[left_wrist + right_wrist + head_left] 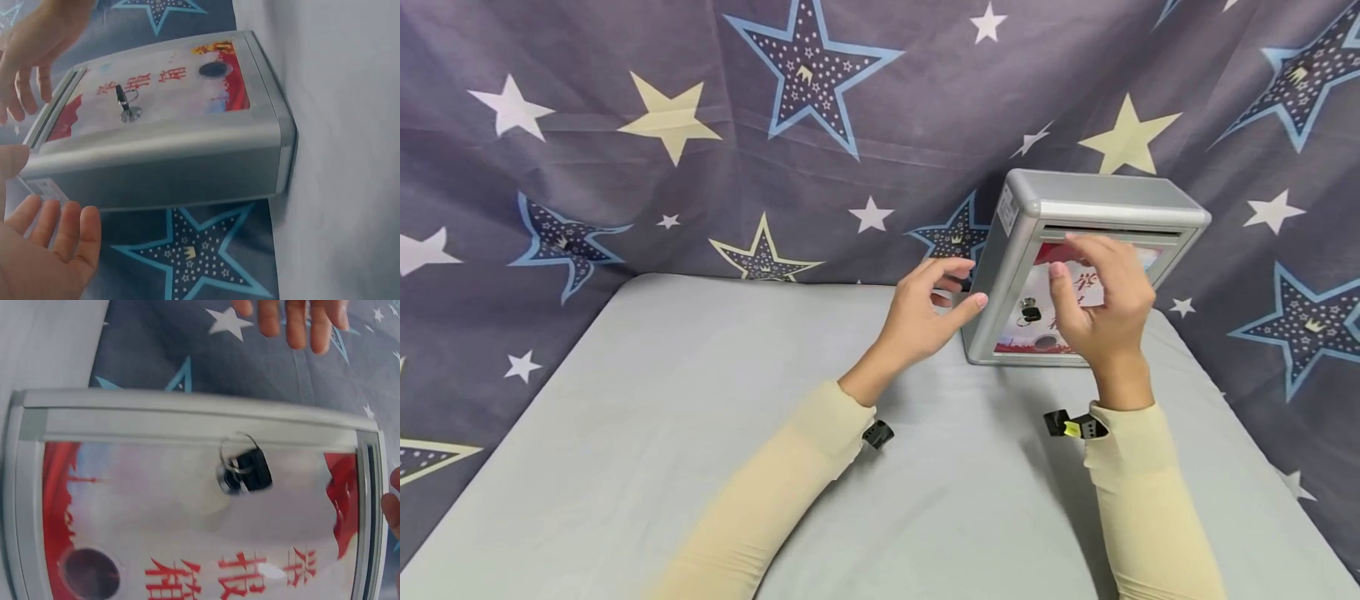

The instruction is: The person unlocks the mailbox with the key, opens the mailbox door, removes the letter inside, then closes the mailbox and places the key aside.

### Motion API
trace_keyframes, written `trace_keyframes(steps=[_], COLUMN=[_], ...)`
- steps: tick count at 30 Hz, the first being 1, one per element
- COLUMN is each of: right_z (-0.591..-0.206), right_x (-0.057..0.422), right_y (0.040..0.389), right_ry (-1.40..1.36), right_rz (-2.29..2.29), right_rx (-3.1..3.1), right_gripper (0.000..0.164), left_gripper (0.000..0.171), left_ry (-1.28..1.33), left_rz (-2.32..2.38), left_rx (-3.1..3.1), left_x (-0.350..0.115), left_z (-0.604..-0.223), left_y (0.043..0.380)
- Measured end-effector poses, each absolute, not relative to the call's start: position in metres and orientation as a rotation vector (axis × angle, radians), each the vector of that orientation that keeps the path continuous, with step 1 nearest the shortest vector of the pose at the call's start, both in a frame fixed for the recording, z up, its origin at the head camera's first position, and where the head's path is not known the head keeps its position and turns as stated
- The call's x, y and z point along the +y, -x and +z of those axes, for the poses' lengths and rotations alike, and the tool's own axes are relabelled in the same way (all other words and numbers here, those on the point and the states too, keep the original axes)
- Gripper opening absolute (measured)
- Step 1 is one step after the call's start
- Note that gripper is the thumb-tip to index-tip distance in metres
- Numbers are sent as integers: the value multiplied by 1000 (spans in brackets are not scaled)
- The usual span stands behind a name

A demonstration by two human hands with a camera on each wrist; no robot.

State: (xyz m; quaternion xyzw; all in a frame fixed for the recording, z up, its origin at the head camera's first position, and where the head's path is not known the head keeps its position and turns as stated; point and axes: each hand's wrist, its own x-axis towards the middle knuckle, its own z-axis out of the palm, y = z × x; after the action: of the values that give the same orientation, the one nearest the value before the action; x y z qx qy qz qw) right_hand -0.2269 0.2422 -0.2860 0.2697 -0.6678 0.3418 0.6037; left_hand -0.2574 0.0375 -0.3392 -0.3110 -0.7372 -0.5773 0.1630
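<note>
A silver metal box (pixel 1112 192) with a slot near its top stands upright at the back right. Its front panel (pixel 162 84) carries red characters and a dark round spot. A black-headed key (pixel 255 470) with a ring sits in the lock on that panel. My left hand (pixel 921 312) hovers beside the box's left side, fingers loosely bent and thumb apart, holding nothing. In front of the panel is my right hand (pixel 1108 300), its fingers also loosely bent with nothing between them; it hides part of the print. Whether either hand touches the box, I cannot tell.
The box rests on a table with a pale grey cover (pixel 625 433). A dark star-patterned cloth (pixel 685 200) hangs behind and along both sides. Each wrist wears a strap with a small black device (pixel 877 433).
</note>
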Motion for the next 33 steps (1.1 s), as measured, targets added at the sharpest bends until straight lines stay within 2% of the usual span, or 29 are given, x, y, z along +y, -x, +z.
trace_keyframes(steps=[4, 15, 33], right_z=[-283, -283, -292], right_x=[252, 285, 334], right_y=[227, 235, 240], right_ry=[-537, -390, -45], right_rz=[804, 853, 1068], right_rx=[-1520, -1464, -1410], right_gripper=[44, 43, 17], left_gripper=[45, 46, 52], left_ry=[887, 842, 724], left_rz=[-1637, -1637, -1698], left_rx=[-2105, -2089, -1984], left_x=[46, 64, 77], left_z=[-341, -339, -330], left_y=[257, 263, 278])
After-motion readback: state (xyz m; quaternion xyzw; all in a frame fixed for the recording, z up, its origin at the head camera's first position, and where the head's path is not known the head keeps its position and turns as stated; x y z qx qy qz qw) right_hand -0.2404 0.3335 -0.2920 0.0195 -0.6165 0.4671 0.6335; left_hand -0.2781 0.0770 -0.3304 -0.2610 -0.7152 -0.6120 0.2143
